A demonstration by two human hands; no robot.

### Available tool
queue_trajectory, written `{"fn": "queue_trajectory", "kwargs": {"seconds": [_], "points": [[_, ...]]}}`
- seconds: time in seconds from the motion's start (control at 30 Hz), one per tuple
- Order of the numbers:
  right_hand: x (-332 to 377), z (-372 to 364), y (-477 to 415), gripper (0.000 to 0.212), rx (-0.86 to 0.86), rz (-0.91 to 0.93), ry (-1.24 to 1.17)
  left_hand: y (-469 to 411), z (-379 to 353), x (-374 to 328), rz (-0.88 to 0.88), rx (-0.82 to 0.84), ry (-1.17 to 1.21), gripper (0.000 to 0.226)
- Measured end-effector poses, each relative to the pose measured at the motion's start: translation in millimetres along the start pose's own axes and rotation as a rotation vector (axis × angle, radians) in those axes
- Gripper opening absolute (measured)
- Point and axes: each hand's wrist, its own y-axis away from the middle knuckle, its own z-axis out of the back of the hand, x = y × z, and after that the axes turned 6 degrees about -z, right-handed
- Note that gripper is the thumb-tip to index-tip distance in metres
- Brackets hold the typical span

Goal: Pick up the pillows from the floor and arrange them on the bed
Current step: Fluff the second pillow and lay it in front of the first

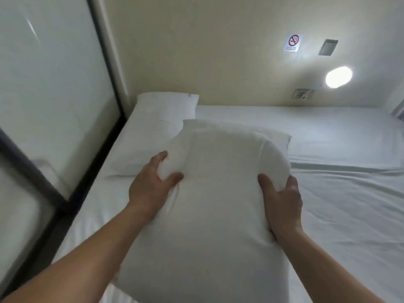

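While the bed [328, 204] fills most of what we see, spread with a white sheet and running up to the cream wall [207, 51] behind it, we take it as our landmark. At the bed's left side stands a pale panel [54, 73] framed in dark bars. Over the middle of the bed we hold a large white pillow [218, 204], tilted with its far end raised toward the wall; we cannot tell whether its near end touches the sheet. At the bed's far left corner, against the wall, a second white pillow [157, 127] lies flat, its near right part hidden behind the one we hold. Our left hand [148, 191] is clenched on the held pillow's left edge, fingers bunching the cloth, and our right hand [282, 200] grips its right edge with the thumb on top. On the wall above the bed's far right glow a round lamp [338, 80], a small no-smoking sign [293, 42], a grey plate [328, 47] and a socket [302, 94].
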Motion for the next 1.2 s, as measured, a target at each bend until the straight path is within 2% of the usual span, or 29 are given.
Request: {"fn": "queue_trajectory", "kwargs": {"seconds": [0.1, 0.17, 0.2, 0.3, 0.37, 0.43, 0.5, 0.57, 0.6, 0.63, 0.7, 0.73, 0.77, 0.8, 0.87, 0.93, 1.0, 1.07, 1.1, 1.13, 1.2], "points": [[7.1, -55.5, 42.9, 0.044, 0.153, 0.011, -0.004, 27.3, 59.7, 59.0, 0.114, -0.054, -0.084, 0.067], [-8.2, -95.9, 72.7, 0.050, 0.294, -0.034, 0.088, 48.7, 80.3, 108.2, 0.215, -0.026, -0.227, 0.070], [-22.1, -115.3, 88.5, 0.058, 0.377, -0.080, 0.161, 65.4, 83.8, 135.2, 0.310, 0.030, -0.287, 0.074], [-75.4, -155.4, 136.9, 0.091, 0.600, -0.279, 0.496, 137.8, 70.3, 204.0, 0.677, 0.342, -0.344, 0.088], [-93.6, -164.0, 163.7, 0.098, 0.644, -0.245, 0.639, 180.8, 62.4, 225.6, 0.788, 0.421, -0.368, 0.089], [-92.7, -169.8, 180.4, 0.090, 0.573, 0.003, 0.706, 186.0, 59.3, 226.2, 0.692, 0.335, -0.449, 0.086], [-79.3, -186.5, 194.1, 0.077, 0.524, 0.357, 0.696, 165.2, 56.9, 212.9, 0.473, 0.201, -0.491, 0.080], [-65.8, -205.9, 208.2, 0.067, 0.610, 0.607, 0.706, 142.8, 48.6, 193.0, 0.240, 0.149, -0.502, 0.073], [-68.2, -211.8, 211.9, 0.066, 0.661, 0.638, 0.748, 139.5, 41.7, 190.0, 0.168, 0.181, -0.507, 0.070], [-76.5, -211.6, 210.6, 0.066, 0.682, 0.561, 0.802, 143.0, 35.1, 194.6, 0.149, 0.249, -0.526, 0.068], [-101.7, -192.5, 189.8, 0.071, 0.611, 0.140, 0.853, 167.1, 28.4, 218.8, 0.274, 0.368, -0.591, 0.069], [-114.8, -177.6, 178.3, 0.076, 0.569, -0.085, 0.837, 180.4, 31.7, 231.8, 0.386, 0.356, -0.600, 0.074], [-126.5, -163.1, 171.8, 0.080, 0.549, -0.235, 0.789, 191.0, 38.3, 241.0, 0.512, 0.324, -0.595, 0.079], [-134.3, -153.9, 171.2, 0.082, 0.546, -0.304, 0.719, 196.4, 45.2, 245.0, 0.633, 0.284, -0.558, 0.086], [-132.6, -156.1, 185.9, 0.079, 0.581, -0.307, 0.593, 195.6, 53.8, 246.0, 0.786, 0.210, -0.388, 0.093], [-126.2, -163.3, 210.3, 0.078, 0.621, -0.314, 0.522, 189.4, 59.9, 242.4, 0.767, 0.183, -0.284, 0.092], [-122.1, -163.6, 222.6, 0.079, 0.631, -0.344, 0.477, 181.3, 71.0, 240.6, 0.748, 0.135, -0.318, 0.092], [-117.6, -159.1, 213.6, 0.078, 0.580, -0.355, 0.537, 176.6, 80.8, 238.6, 0.738, 0.133, -0.439, 0.095], [-113.0, -157.7, 205.5, 0.077, 0.493, -0.306, 0.652, 174.4, 82.9, 235.9, 0.738, 0.129, -0.519, 0.096], [-106.5, -160.2, 200.6, 0.076, 0.396, -0.173, 0.766, 170.9, 82.3, 231.7, 0.717, 0.111, -0.594, 0.096], [-92.6, -177.4, 203.8, 0.071, 0.322, 0.259, 0.779, 161.1, 68.0, 220.6, 0.523, 0.053, -0.677, 0.090]]}}
